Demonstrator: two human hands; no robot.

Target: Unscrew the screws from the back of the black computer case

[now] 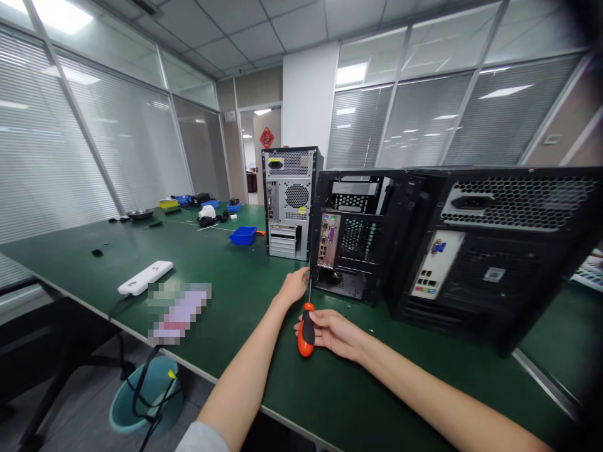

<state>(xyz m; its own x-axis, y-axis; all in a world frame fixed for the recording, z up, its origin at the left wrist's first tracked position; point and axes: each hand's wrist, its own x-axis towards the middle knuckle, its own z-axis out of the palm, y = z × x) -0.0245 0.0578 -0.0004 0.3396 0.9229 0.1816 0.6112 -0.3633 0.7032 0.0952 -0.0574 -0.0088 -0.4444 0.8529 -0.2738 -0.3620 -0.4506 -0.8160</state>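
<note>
My right hand (334, 333) holds a red and black screwdriver (306, 331) by its handle, low over the green table (226, 314). The shaft points up and away, toward the lower left edge of a black computer case (355, 235). Beside that same edge is my left hand (294, 285), fingers closed near the screwdriver's tip; whatever they may hold is too small to tell. The case shows its back, with a port panel and an open bay at the top.
A grey-backed computer case (288, 207) stands behind to the left, another black case (490, 251) close on the right. Further left are a blue tray (244, 236), a white power strip (146, 278) and a blurred-out item (181, 314). A teal bucket (117, 402) stands on the floor.
</note>
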